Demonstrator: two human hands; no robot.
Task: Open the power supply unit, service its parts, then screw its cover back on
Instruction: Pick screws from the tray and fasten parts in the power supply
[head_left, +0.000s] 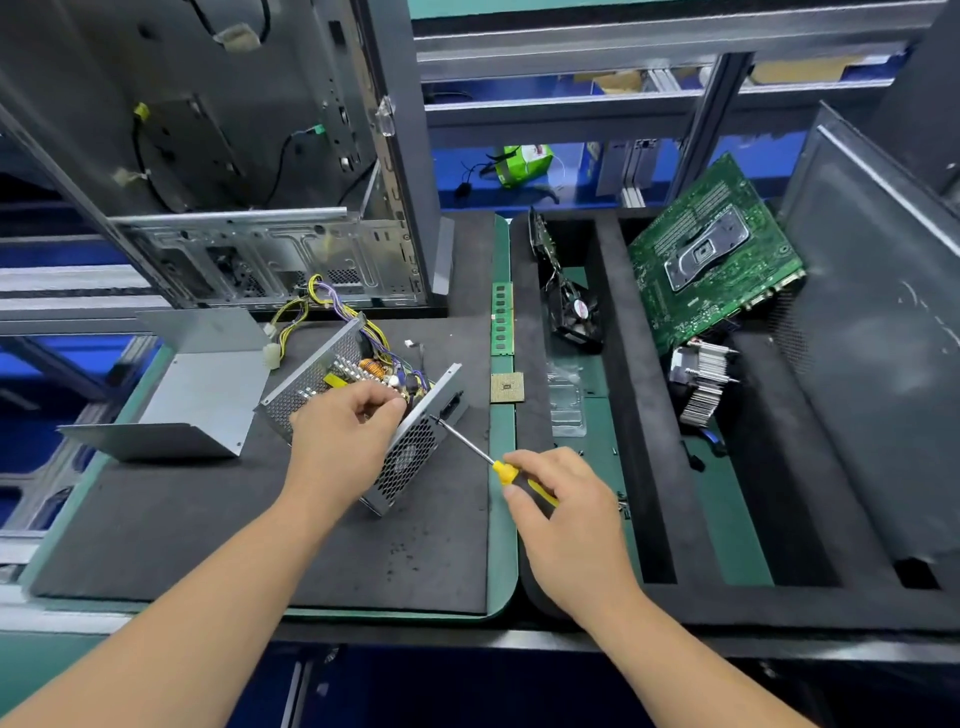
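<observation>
On the dark foam mat, left hand (345, 423) steadies the opened perforated grey-metal power supply unit (363, 415); right hand (561, 499) grips a yellow-handled screwdriver (480, 453), shaft angled up-left at its fan-side panel.

Head camera looks steeply down, close over workbench (156, 519).
</observation>
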